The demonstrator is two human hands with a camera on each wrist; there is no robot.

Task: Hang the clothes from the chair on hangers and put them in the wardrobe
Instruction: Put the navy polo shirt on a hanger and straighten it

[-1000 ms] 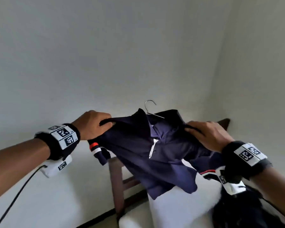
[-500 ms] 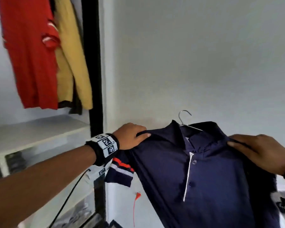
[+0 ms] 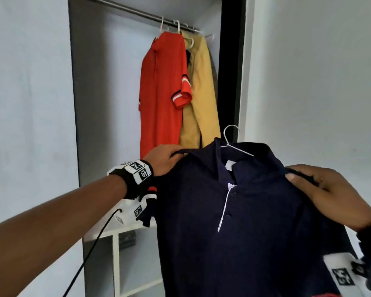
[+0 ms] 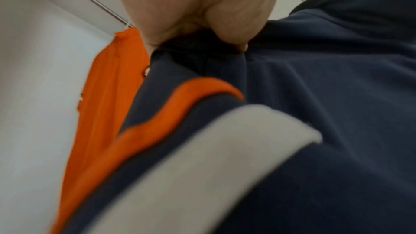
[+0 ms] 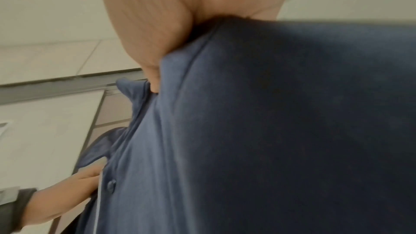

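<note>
Navy polo (image 3: 255,211) in both hands' (image 3: 165,159) grip, now before open wardrobe (image 3: 90,103), not wall.

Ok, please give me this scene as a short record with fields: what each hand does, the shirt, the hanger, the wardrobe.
left hand: grips the navy shirt at one shoulder
right hand: grips the other shoulder
navy shirt: on a hanger, held up in front of the wardrobe, not yet on the rail
hanger: hook free above the collar
rail: carries a red shirt and a yellow garment on white hangers, at its right end
wardrobe: open, white shelves below
</note>
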